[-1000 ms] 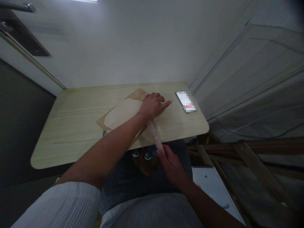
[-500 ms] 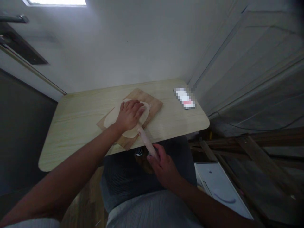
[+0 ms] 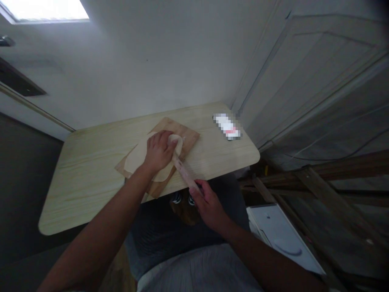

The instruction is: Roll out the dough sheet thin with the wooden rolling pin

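Note:
A thin, pale sheet of dough (image 3: 136, 156) lies on a square wooden board (image 3: 190, 136). My left hand (image 3: 159, 150) is over the sheet, its fingers bent and its thumb pressed against a pale raised edge of the dough beside the tip of a wooden rolling pin (image 3: 184, 170). What lies under that palm is hidden. My right hand (image 3: 209, 205) wraps round the near end of the pin, in front of the table's edge. The pin slants away from me, its far end reaching the dough near my left thumb.
The board rests on a light wooden table (image 3: 82, 162) against a white door or wall. A phone (image 3: 226, 126), its screen blurred out, lies at the table's right. Down on the right are a white box (image 3: 279, 231) and wooden beams (image 3: 334, 194).
The view has shifted, so the table sits a little further left. My left fingers have drawn closer together, and a pale dough edge now stands out beside the thumb. My right hand keeps hold of the pin.

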Available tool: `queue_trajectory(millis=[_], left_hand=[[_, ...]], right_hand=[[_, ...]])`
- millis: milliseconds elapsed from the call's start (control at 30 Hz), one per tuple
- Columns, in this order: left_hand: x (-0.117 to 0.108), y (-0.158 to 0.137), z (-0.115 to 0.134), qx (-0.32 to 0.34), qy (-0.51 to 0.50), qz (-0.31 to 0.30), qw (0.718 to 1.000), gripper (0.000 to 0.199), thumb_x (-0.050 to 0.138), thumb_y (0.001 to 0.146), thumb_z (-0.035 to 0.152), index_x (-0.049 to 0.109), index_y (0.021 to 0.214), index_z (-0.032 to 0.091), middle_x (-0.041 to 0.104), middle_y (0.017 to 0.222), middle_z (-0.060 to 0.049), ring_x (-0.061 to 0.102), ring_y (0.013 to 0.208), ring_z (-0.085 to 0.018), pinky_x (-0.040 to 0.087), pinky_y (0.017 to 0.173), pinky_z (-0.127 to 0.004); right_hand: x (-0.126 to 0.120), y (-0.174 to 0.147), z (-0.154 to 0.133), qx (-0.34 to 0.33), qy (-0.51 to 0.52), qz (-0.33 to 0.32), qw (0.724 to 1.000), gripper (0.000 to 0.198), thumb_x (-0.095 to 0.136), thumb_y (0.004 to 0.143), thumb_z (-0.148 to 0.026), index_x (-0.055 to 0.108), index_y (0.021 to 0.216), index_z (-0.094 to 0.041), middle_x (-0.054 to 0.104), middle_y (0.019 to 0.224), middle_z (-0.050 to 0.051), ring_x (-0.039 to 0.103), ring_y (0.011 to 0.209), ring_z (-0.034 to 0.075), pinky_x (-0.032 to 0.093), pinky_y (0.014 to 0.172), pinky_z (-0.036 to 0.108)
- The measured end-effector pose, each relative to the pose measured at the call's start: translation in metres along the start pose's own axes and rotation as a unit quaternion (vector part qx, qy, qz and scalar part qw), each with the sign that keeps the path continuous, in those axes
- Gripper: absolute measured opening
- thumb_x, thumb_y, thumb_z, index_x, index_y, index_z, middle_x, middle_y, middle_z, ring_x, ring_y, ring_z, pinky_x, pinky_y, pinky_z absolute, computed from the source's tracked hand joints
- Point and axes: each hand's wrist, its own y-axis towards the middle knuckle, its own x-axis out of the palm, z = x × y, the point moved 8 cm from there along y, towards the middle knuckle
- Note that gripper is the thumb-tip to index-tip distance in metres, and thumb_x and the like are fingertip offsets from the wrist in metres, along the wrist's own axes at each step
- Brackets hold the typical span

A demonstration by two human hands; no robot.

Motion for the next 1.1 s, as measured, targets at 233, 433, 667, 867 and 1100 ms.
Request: queue_trajectory(millis=[233,433,667,867,1100], left_hand=[[0.015,-0.001,0.023,0.068,0.09,-0.087,0.99,0.056,0.024,0.103,0.055,0.043,0.15,0.031,0.039,0.159,-0.01,0.03,0.147,-0.033,0.019,0.118,-0.062],[0.031,0.021,0.045,0.074,0.072,-0.087,0.991,0.056,0.026,0.102,0.057,0.044,0.149,0.033,0.041,0.159,-0.007,0.031,0.147,-0.034,0.018,0.118,-0.063],[0.056,0.047,0.076,0.077,0.048,-0.078,0.993,0.054,0.032,0.1,0.06,0.053,0.142,0.033,0.047,0.155,-0.007,0.033,0.145,-0.035,0.016,0.117,-0.067],[0.04,0.03,0.06,0.045,0.061,-0.052,0.996,0.054,0.029,0.101,0.059,0.051,0.143,0.034,0.045,0.156,-0.005,0.032,0.147,-0.033,0.018,0.119,-0.064],[0.01,-0.03,0.018,-0.025,0.075,-0.08,0.994,0.061,0.021,0.102,0.056,0.028,0.157,0.031,0.041,0.16,-0.008,0.028,0.15,-0.034,0.017,0.118,-0.069]], right_hand=[[0.001,-0.004,0.001,0.014,-0.004,-0.015,1.0,0.042,0.057,0.094,-0.053,0.056,0.121,-0.021,0.065,0.081,-0.001,0.059,0.068,0.014,0.044,0.06,0.026],[-0.021,-0.002,0.001,0.014,-0.024,0.02,0.999,0.042,0.059,0.093,-0.05,0.055,0.122,-0.02,0.069,0.091,0.003,0.062,0.075,0.017,0.047,0.066,0.029],[-0.04,-0.002,0.015,0.026,-0.022,0.046,0.998,0.04,0.054,0.093,-0.053,0.06,0.115,-0.02,0.063,0.073,-0.001,0.058,0.063,0.015,0.043,0.055,0.026],[-0.045,-0.002,0.002,0.004,-0.062,0.055,0.997,0.037,0.059,0.091,-0.046,0.056,0.118,-0.021,0.066,0.083,0.0,0.061,0.069,0.016,0.047,0.062,0.027],[-0.05,0.008,-0.022,-0.047,-0.143,0.083,0.985,0.035,0.063,0.087,-0.036,0.057,0.119,-0.023,0.065,0.082,0.0,0.063,0.07,0.017,0.047,0.067,0.028]])
